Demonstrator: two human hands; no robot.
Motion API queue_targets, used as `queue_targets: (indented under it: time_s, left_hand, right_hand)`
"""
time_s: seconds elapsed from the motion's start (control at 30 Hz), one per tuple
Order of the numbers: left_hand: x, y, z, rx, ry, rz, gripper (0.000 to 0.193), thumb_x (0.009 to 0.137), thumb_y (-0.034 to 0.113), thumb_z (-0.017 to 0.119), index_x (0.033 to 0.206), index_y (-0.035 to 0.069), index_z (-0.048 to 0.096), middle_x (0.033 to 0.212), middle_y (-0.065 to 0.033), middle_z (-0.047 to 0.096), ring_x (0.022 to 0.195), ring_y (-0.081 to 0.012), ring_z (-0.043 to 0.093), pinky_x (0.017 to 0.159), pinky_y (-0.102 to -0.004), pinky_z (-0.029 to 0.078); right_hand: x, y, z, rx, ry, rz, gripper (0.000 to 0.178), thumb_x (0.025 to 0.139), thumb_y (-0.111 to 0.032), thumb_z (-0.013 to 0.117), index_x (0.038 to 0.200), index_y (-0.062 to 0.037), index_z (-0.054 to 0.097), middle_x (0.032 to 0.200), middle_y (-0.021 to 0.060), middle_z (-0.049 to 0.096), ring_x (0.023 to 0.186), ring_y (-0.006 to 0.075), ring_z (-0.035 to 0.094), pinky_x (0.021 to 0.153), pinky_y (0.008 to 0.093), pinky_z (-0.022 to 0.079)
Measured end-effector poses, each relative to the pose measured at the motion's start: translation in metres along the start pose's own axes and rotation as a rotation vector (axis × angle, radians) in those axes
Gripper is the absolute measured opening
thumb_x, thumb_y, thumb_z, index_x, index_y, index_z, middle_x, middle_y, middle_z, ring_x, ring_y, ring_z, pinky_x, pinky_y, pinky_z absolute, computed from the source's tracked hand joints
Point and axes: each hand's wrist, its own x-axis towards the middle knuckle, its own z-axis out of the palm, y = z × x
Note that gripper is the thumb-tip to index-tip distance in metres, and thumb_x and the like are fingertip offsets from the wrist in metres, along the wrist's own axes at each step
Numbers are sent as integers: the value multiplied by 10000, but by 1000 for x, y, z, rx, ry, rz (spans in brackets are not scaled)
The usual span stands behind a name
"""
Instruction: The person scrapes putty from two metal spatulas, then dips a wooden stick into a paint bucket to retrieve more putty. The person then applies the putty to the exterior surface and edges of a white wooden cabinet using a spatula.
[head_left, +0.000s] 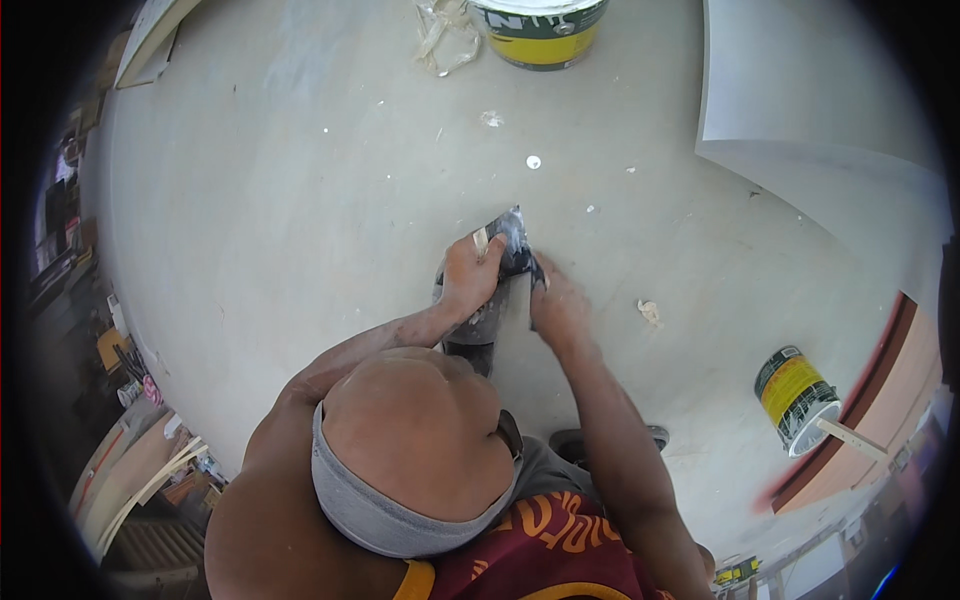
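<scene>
In front of my body, my two hands meet close together above the floor. My left hand [473, 272] is closed around a broad putty knife [513, 233], whose dark blade is smeared with white paste. A pale strip, perhaps part of the handle, shows by my thumb. Just to the right, my right hand [563, 308] is closed on a thin dark flat tool [535, 290], seen nearly edge-on beside the knife; its exact kind is hard to make out. Below the hands a dusty dark shoe or trouser leg [478, 330] shows partly.
A green and yellow bucket [545, 50] stands ahead, beside a crumpled clear plastic bag [445, 40]. Another such bucket [795, 390] is at the right, near a wooden stick [850, 438]. A large white panel [800, 90] juts in at upper right. Scraps dot the grey floor [300, 200].
</scene>
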Motion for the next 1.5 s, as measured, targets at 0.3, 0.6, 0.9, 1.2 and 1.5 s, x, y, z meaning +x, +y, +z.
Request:
queue_targets:
  time_s: [0.3,0.6,0.9,1.2,1.5]
  left_hand:
    - [-2,6,-1,66,-25,-28,282,947,263,604,941,-10,671,809,-244,672,781,-392,682,705,-447,506]
    - [3,1,0,22,-26,-33,298,951,271,599,932,-15,679,772,-229,676,723,-364,677,687,-439,506]
    - [3,9,1,19,2,49,307,953,278,596,942,-15,687,769,-212,690,712,-318,685,692,-431,511]
    - [2,-2,3,43,59,89,298,956,278,592,977,0,698,801,-223,698,755,-332,693,716,-439,512]
    - [5,5,2,38,51,54,301,951,272,601,905,-14,686,703,-190,671,645,-303,672,648,-430,508]
  right_hand:
    - [1,6,1,-100,-81,76,455,902,-106,551,1355,-133,591,1200,214,668,1085,431,638,951,490,512]
    - [12,0,-2,-150,-159,23,468,926,-111,567,1390,-169,563,1254,192,650,1116,398,632,976,474,501]
    - [13,11,10,35,-26,76,433,924,-144,579,1352,-205,591,1131,228,680,1021,437,641,901,517,509]
    - [7,37,34,-5,18,17,429,934,-168,557,1361,-198,582,1058,236,695,943,453,655,865,515,524]
    - [18,40,28,-11,85,-105,467,906,-112,608,1367,-178,581,1128,203,689,994,421,656,884,499,523]
